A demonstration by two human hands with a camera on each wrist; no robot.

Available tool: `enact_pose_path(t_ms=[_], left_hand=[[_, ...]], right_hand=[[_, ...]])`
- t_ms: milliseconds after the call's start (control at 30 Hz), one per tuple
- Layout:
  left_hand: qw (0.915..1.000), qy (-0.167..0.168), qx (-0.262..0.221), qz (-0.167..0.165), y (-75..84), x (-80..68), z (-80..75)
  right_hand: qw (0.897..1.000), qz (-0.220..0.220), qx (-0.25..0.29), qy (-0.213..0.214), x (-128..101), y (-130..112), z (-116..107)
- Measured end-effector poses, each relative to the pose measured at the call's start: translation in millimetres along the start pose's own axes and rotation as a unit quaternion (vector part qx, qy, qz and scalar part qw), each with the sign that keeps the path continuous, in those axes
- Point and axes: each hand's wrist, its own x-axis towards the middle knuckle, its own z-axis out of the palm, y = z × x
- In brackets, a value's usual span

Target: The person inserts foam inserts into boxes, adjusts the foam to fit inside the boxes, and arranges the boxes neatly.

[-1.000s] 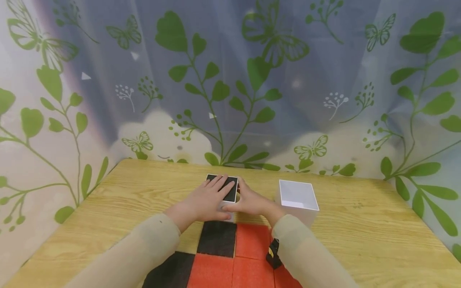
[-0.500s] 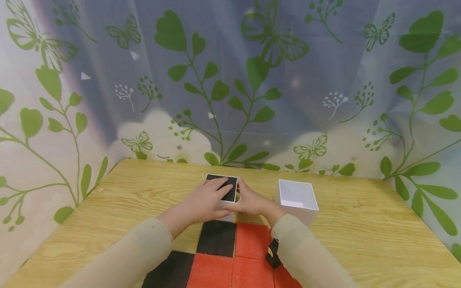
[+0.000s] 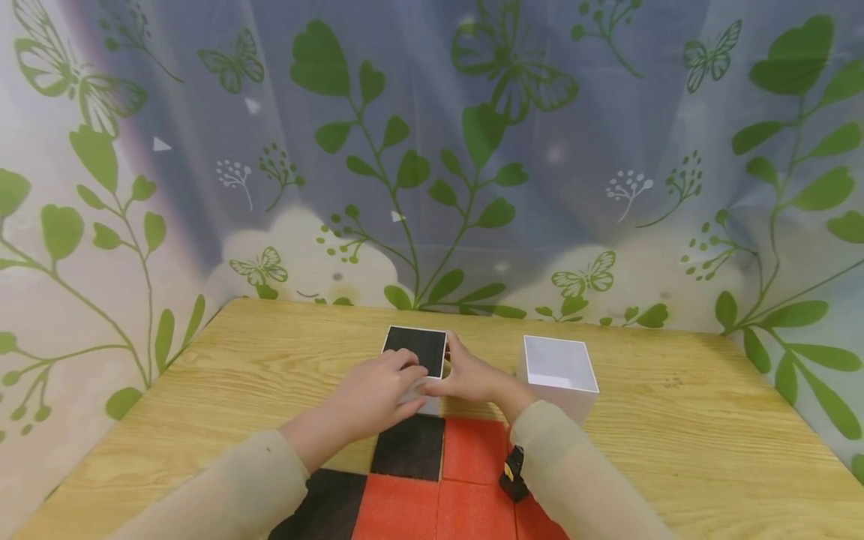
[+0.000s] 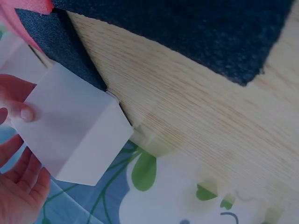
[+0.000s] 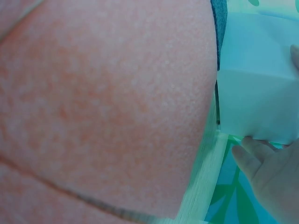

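Gripping a small white cube-shaped box with a black top (image 3: 420, 352) from both sides, the left hand (image 3: 367, 397) and right hand (image 3: 469, 377) curl fingers against its walls; it stands on the pale wooden bench (image 3: 675, 442), just beyond red and black foam tiles (image 3: 439, 480), left of an open white square box (image 3: 559, 369).

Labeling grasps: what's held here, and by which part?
Both hands hold the left white box with the black top: left hand on its near-left corner, right hand against its right side.
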Motion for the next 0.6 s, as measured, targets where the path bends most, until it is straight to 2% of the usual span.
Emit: enact_pose_path(t_ms=[400,600], left_hand=[[0.9994,-0.014,-0.004,-0.031,0.0,9.6,5.3],[0.9975,-0.039,-0.015,-0.058,-2.3,20.1,7.6]], right_hand=[[1.0,-0.027,0.005,-0.006,0.0,1.9,-0.1],[0.998,-0.051,0.018,-0.015,1.1,2.3,-0.8]])
